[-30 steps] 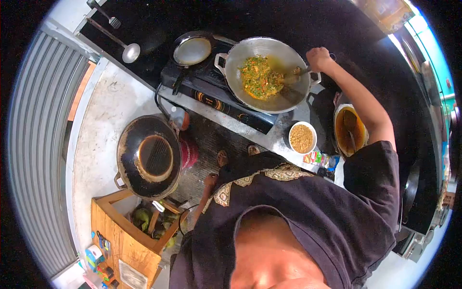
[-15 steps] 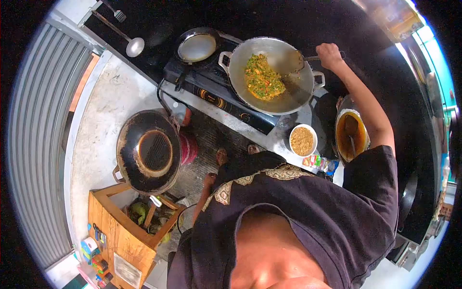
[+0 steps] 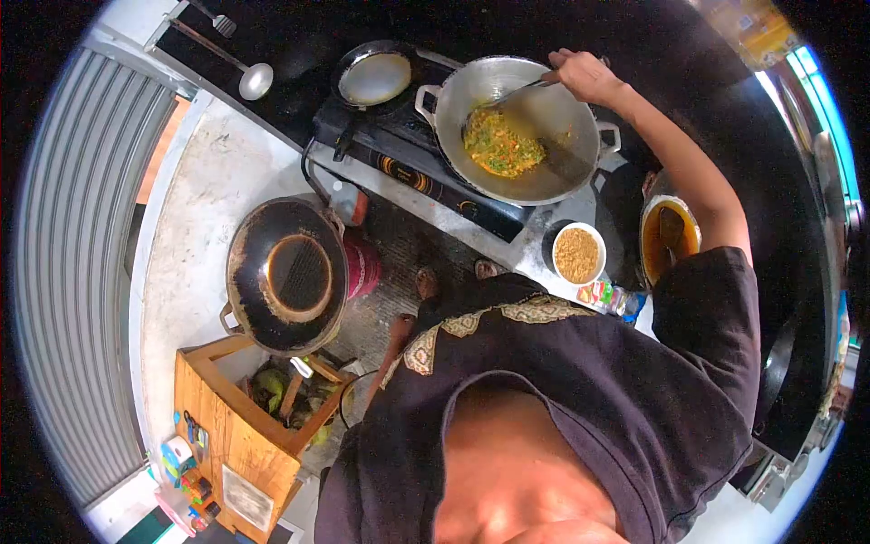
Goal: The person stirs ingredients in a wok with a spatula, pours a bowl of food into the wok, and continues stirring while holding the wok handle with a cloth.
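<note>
My right hand (image 3: pixel 584 76) is closed round the handle of a metal spatula (image 3: pixel 517 92), reaching over the far rim of a wide wok (image 3: pixel 564 172). The spatula's head dips into the left part of a chopped green and orange vegetable mix (image 3: pixel 503 145). Steam blurs the wok's middle. My left hand (image 3: pixel 401 326) hangs low beside my body, away from the stove, its fingers too small to make out. Near the wok stands a white bowl of brown crumbly food (image 3: pixel 578 255). A pot of orange-brown sauce (image 3: pixel 689 238) with a ladle in it sits by my right arm.
The wok rests on a black gas stove (image 3: pixel 435 189), beside a small frying pan (image 3: pixel 374 80). A large dark wok (image 3: pixel 294 313) stands left, above a wooden cabinet (image 3: pixel 227 426). A ladle (image 3: pixel 256 82) hangs at upper left. Small packets (image 3: pixel 598 294) lie near the bowl.
My right hand has moved left over the wok. The spatula has swung from the wok's right side into the food, which is now bunched differently. The view has shifted slightly.
</note>
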The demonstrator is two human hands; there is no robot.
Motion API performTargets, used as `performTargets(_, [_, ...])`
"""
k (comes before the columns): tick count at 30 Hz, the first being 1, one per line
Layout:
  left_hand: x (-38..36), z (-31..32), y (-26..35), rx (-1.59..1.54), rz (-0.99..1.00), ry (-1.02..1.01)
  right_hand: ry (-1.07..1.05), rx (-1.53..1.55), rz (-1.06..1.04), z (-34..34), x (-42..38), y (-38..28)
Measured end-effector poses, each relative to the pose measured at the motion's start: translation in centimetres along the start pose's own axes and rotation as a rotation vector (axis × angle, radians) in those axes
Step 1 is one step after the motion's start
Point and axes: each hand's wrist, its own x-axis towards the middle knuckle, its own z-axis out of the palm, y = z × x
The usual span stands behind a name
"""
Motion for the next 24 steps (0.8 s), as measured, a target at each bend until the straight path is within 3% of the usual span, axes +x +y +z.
performTargets(2, [-0.5, -1.0, 1.1, 0.038, -0.012, -0.034, 0.06, 0.017, -0.023, -3.2, -1.3, -0.4])
performTargets(5, [-0.2, -0.4, 1.2, 0.047, -0.1, -0.034, -0.134, 0.041, 0.12, -4.8, -2.5, 1.3])
performTargets(8, [1.5, 0.6, -0.7, 0.097, -0.047, -0.108, -0.337, -0.174, 0.187, -6.7, -2.3, 2.2])
performTargets(9, [2.0, 0.6, -0.8, 0.11, -0.029, -0.102, -0.292, -0.202, 0.254, -7.1, -2.3, 2.1])
performTargets(15, [2.4, 0.2, -0.2, 0.052, -0.015, -0.024, -0.541, -0.248, 0.337, -6.1, -1.8, 3.6])
performTargets(17, [2.2, -0.1, -0.6, 0.0, 0.051, -0.029, -0.76, -0.1, 0.414, -7.4, -2.0, 3.3])
performTargets(19, [1.9, -0.1, 0.2, 0.1, -0.03, -0.028, -0.993, 0.067, 0.488, -8.3, -2.2, 2.9])
performTargets(20, [1.5, -0.3, 0.7, 0.148, -0.076, -0.027, -1.172, 0.249, 0.53, -5.2, -2.9, 4.3])
performTargets(22, [-0.9, -2.4, 2.5, 0.114, -0.011, 0.014, -1.629, 0.646, 0.688, 10.0, -5.3, 9.2])
performTargets(24, [-2.1, -2.8, 2.6, 0.061, 0.014, 0.028, -1.287, 0.81, 0.66, 4.2, -7.4, 3.7])
